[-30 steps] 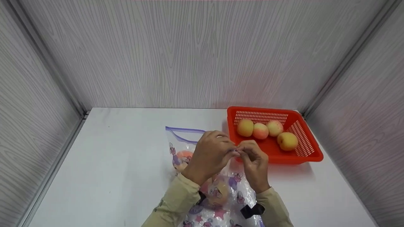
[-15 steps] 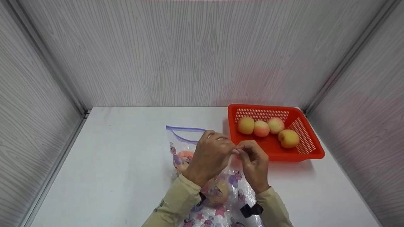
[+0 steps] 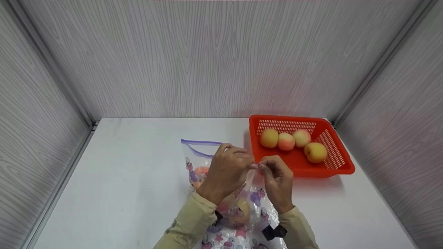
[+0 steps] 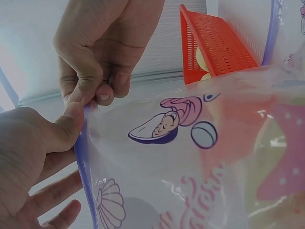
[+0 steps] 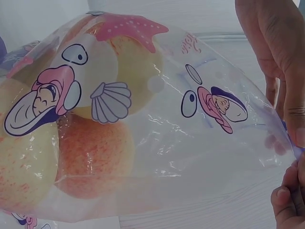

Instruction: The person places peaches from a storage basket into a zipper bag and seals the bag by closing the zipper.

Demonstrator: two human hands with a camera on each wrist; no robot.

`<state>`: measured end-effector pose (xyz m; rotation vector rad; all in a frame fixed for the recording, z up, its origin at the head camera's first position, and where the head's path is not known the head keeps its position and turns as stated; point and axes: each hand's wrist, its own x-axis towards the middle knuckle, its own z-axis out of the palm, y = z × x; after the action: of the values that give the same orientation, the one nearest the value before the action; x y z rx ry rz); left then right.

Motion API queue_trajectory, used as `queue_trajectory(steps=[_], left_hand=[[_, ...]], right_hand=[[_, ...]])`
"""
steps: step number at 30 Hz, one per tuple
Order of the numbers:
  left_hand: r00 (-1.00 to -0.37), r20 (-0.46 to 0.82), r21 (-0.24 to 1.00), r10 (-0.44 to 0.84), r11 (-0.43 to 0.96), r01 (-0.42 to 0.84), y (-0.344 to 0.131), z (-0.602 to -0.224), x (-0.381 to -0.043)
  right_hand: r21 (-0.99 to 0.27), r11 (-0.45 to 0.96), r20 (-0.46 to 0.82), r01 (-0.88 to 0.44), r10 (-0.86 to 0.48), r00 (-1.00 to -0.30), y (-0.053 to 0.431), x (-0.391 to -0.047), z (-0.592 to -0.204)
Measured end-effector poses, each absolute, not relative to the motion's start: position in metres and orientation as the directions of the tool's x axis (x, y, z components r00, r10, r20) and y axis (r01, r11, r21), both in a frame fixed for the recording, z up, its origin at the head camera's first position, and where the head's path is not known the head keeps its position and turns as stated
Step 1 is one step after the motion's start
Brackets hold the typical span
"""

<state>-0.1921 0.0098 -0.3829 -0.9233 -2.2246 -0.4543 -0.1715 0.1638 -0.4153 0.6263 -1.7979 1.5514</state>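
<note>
A clear printed zip bag (image 3: 258, 197) with a purple zip strip and peaches (image 5: 95, 157) inside is below and between both hands. Thumb and finger of my left hand (image 3: 226, 169) pinch the strip at the bag's mouth; its other fingers extend loosely in the left wrist view. Right beside it, my right hand (image 3: 278, 185) pinches the same strip near the bag's corner, its fingers curled. The left part of the mouth gapes, two purple edges (image 3: 199, 141) apart. Seen from the right wrist, the plastic stretches taut from the peaches to both hands' fingertips.
A red plastic basket (image 3: 301, 173) holding several peaches (image 3: 286, 141) stands at the right, just behind my right hand. More printed plastic bag (image 3: 228, 244) lies flat at the front. Grey wood-grain panels (image 3: 214, 62) enclose the white table (image 3: 114, 186) at back and sides.
My left hand has shifted slightly left along the strip, and a short purple piece now shows between the two pinches. The right hand stays nearly in place, and the basket is unchanged.
</note>
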Motion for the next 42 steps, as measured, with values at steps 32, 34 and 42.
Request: queue_trajectory(steps=[32, 34, 42], left_hand=[[-0.555, 0.685, 0.087, 0.471, 0.704, 0.705, -0.010, -0.393, -0.198], [-0.551, 0.688, 0.084, 0.473, 0.702, 0.708, -0.012, -0.393, -0.199], [-0.556, 0.687, 0.086, 0.467, 0.709, 0.700, -0.018, -0.394, -0.198]], right_hand=[[-0.679, 0.166, 0.732, -0.715, 0.087, -0.676, 0.165, -0.175, -0.427], [-0.684, 0.165, 0.728, -0.711, 0.089, -0.680, 0.167, -0.179, -0.433], [-0.721, 0.178, 0.690, -0.670, 0.094, -0.718, 0.169, -0.184, -0.441]])
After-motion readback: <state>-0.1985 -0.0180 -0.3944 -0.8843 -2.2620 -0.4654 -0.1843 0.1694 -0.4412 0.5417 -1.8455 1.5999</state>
